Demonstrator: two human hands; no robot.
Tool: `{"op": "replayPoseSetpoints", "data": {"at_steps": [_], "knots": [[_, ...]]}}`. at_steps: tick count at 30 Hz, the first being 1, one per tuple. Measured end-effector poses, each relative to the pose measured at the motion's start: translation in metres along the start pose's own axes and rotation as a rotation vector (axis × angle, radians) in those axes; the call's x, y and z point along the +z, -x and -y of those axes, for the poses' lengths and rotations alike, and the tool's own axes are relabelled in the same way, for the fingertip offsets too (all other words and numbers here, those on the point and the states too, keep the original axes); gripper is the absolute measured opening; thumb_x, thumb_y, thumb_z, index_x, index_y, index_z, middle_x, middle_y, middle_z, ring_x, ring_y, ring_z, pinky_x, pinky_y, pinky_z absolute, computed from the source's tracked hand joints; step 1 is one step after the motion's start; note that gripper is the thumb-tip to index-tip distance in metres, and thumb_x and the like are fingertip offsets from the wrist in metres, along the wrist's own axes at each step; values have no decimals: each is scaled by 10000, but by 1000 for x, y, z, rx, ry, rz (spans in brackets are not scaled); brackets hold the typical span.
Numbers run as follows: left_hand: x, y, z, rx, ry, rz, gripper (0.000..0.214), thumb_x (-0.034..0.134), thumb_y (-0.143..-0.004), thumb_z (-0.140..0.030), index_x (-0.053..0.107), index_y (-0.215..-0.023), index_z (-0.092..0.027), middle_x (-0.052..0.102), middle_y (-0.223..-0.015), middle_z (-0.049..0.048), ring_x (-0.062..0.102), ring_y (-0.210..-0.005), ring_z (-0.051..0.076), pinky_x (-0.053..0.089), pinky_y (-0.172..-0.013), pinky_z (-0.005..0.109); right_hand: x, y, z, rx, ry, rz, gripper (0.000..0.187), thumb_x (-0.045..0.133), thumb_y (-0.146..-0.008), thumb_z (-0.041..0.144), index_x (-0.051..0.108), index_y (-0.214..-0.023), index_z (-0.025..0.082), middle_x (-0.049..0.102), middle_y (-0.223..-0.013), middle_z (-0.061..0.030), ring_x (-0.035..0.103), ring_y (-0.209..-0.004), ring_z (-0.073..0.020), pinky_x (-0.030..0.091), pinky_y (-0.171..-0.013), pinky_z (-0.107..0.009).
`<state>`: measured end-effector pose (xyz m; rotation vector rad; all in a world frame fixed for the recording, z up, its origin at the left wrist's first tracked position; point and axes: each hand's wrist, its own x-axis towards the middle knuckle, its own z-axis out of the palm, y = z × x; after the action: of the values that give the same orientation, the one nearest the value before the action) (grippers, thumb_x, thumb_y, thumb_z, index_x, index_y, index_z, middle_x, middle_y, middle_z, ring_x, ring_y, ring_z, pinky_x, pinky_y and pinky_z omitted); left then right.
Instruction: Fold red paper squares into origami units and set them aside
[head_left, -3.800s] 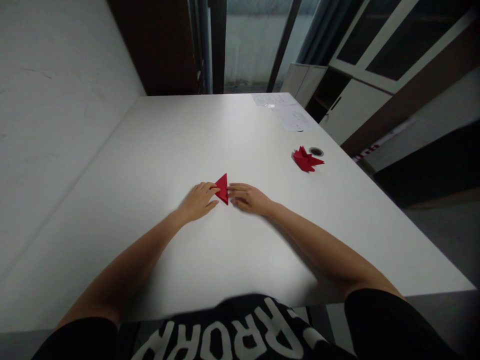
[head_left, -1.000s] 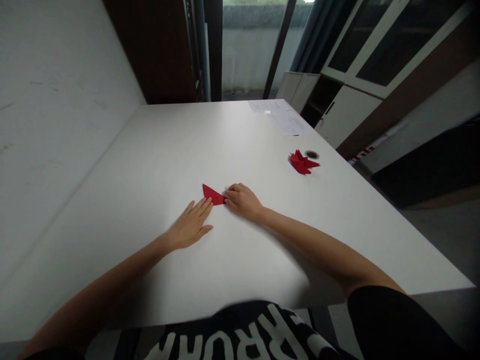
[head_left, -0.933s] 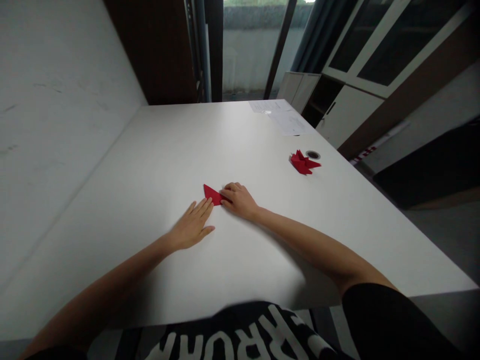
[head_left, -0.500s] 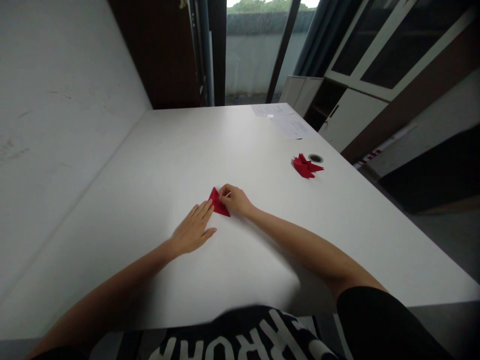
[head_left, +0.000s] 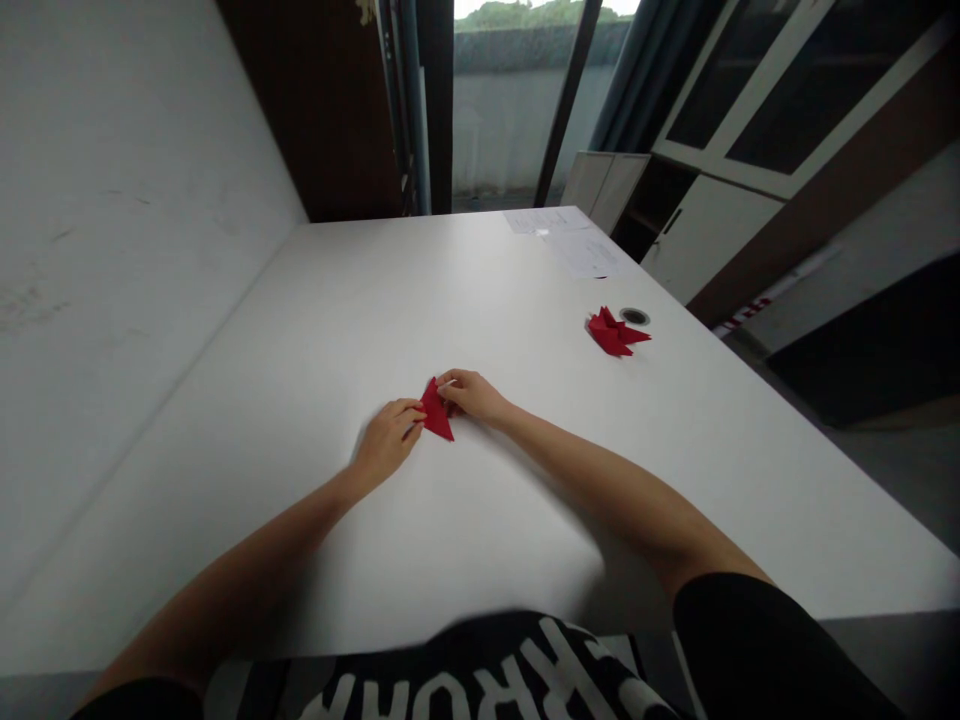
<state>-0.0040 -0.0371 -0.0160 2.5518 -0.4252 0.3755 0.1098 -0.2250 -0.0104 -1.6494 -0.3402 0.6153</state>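
A small folded piece of red paper (head_left: 436, 414) is at the middle of the white table, between my two hands. My left hand (head_left: 387, 436) pinches its left edge between thumb and fingers. From the upper right, my right hand (head_left: 472, 395) grips the paper with curled fingers, which hide part of that side. The paper's lower corner points towards me. Several folded red paper pieces (head_left: 616, 333) lie in a small heap farther off to the right.
The white table (head_left: 360, 300) meets a wall (head_left: 135, 200) on the left. A round dark cable hole (head_left: 634, 316) sits beside the red heap. Printed sheets (head_left: 589, 253) lie at the far right corner. Cabinets (head_left: 709, 230) stand beyond the right edge.
My left hand has gone from lying flat with spread thumb to pinching the paper's left edge. The red paper has turned slightly. My right hand has stayed nearly in place.
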Motion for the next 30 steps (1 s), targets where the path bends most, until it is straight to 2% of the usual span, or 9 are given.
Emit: {"op": "replayPoseSetpoints", "data": {"at_steps": [3,6,10,13,16,21,24,26,30], "knots": [[0,-3,0,-23,23,-15,181,531,-947,-209,694,-1021,-231,664,-1192,59,608,-1130,223,513,-1032,433,2,5,-5,-104,233,9,249,620,-823,162,618,-1069,204,660,-668,48,553,-513,-95,434,-507,-199],[-1,-7,1,-55,79,-29,156,542,-934,-200,690,-972,-231,663,-1167,55,619,-1109,213,521,-1014,417,6,8,-10,-189,256,-31,419,579,-786,113,558,-1186,237,686,-787,54,571,-564,-86,432,-529,-185],[1,-12,6,-122,201,-94,122,567,-909,-200,672,-961,-233,652,-1138,53,637,-1076,194,535,-997,391,10,11,-12,-264,214,-70,399,523,-768,113,552,-1146,237,684,-810,45,600,-642,-101,450,-578,-195],[7,-17,10,-265,386,-157,83,606,-884,-233,618,-965,-219,664,-1021,43,676,-916,170,580,-878,356,11,13,-12,-326,97,-110,346,526,-801,189,532,-1143,239,680,-797,44,589,-645,-110,448,-588,-208],[16,-24,10,-397,539,-181,181,630,-885,-295,557,-1037,-230,686,-934,24,696,-833,167,586,-791,336,10,14,-9,-365,-65,-160,323,553,-828,270,513,-1147,235,677,-812,32,564,-626,-110,430,-573,-215],[26,-41,-2,-407,590,-305,351,581,-942,-359,518,-1263,-235,646,-1264,103,662,-1101,208,536,-951,385,5,16,-1,-397,-274,-226,358,635,-799,328,520,-1124,227,653,-775,31,543,-611,-115,406,-553,-227],[30,-51,-7,-412,666,-269,343,472,-997,-437,575,-1239,-217,676,-1215,103,662,-1082,228,526,-963,406,3,17,2,-409,-321,-244,360,665,-788,331,538,-1111,233,671,-816,15,572,-662,-127,439,-591,-241],[34,-57,-9,-422,678,-288,385,434,-1007,-490,600,-1217,-213,681,-1203,102,657,-1077,241,526,-958,415,2,18,4,-409,-353,-246,365,681,-786,335,543,-1110,238,675,-837,10,587,-688,-133,458,-613,-250],[43,-65,-12,-402,707,-356,497,410,-1012,-542,492,-1406,-250,546,-1444,122,520,-1332,250,411,-1121,439,0,19,7,-408,-369,-246,350,687,-796,343,550,-1101,239,671,-851,10,602,-721,-137,485,-656,-263]]}}
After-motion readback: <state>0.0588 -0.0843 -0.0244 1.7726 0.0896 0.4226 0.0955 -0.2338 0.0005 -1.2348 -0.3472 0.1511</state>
